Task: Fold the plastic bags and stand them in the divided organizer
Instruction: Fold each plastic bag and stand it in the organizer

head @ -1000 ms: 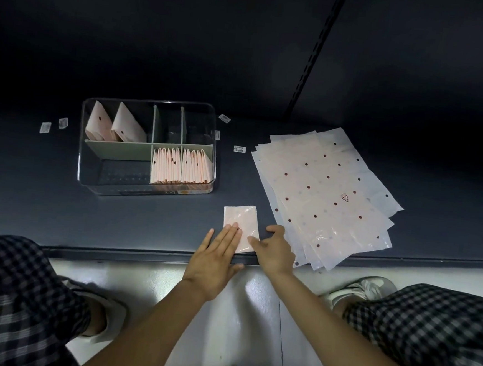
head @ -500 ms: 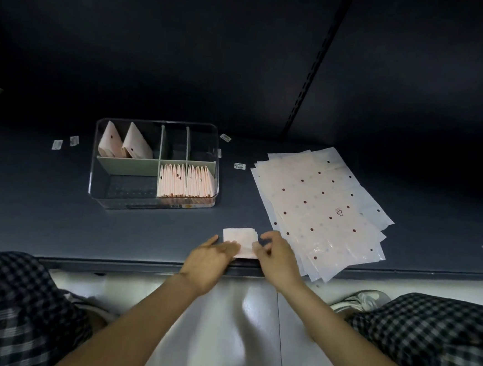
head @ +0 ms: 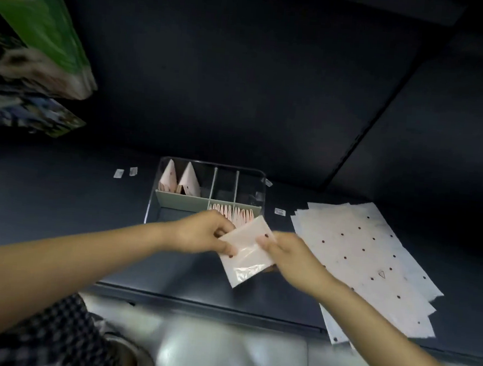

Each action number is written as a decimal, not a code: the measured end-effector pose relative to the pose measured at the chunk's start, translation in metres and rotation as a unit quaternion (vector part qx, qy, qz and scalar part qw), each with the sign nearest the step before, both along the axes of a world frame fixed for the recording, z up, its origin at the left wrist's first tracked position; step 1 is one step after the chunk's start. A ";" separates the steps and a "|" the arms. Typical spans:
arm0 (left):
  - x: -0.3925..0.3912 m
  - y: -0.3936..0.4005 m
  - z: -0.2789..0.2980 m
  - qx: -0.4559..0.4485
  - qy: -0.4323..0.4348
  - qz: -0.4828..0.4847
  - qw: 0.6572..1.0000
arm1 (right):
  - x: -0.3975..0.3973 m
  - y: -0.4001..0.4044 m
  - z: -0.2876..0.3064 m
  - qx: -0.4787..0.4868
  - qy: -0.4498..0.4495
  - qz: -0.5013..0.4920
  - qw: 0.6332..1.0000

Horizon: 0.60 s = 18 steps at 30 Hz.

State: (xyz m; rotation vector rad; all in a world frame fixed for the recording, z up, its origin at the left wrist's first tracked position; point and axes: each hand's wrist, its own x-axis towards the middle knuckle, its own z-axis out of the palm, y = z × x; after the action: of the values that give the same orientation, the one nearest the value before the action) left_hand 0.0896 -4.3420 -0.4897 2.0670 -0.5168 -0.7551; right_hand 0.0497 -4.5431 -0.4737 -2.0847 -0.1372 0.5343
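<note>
While lifted clear of the dark shelf (head: 59,211), folded plastic bag (head: 246,254) pinched between left hand (head: 201,231) and right hand (head: 292,259), fingers of both clamped on its edges. Just right, stack of flat dotted bags (head: 372,265), small triangle mark printed on top sheet. Beyond, divided organizer (head: 206,206) with folded bags standing in two compartments. Small white labels (head: 125,171) on shelf, writing too small to read.

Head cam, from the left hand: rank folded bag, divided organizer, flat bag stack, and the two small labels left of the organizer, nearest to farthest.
From the left hand:
1. Folded bag, held in it, at centre.
2. Divided organizer, just behind the hand.
3. Flat bag stack on the right and the two small labels at back left: too close to call.
</note>
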 end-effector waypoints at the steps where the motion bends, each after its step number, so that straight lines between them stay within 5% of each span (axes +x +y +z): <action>1: 0.004 0.008 -0.001 -0.010 0.006 0.031 0.999 | 0.011 0.005 0.007 0.039 0.014 -0.010 0.999; 7: 0.039 0.047 -0.012 -0.050 -0.028 0.165 0.985 | 0.076 0.044 0.011 -0.020 -0.028 -0.011 0.999; 12: 0.071 0.081 -0.037 0.315 -0.225 0.106 0.916 | 0.134 0.080 -0.006 -0.138 -0.136 -0.090 0.977; 15: 0.084 0.092 -0.050 0.392 -0.275 0.056 0.876 | 0.152 0.109 -0.023 -0.222 -0.206 -0.073 0.950; 18: 0.090 0.094 -0.056 0.403 -0.269 0.025 0.875 | 0.158 0.138 -0.043 -0.274 -0.237 -0.042 0.931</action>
State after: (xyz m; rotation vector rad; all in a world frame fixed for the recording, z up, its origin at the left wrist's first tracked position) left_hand 0.1792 -4.2476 -0.5456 3.0999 -0.4841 -0.3634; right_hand 0.2079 -4.4055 -0.5163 -2.7262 -0.1910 -0.0079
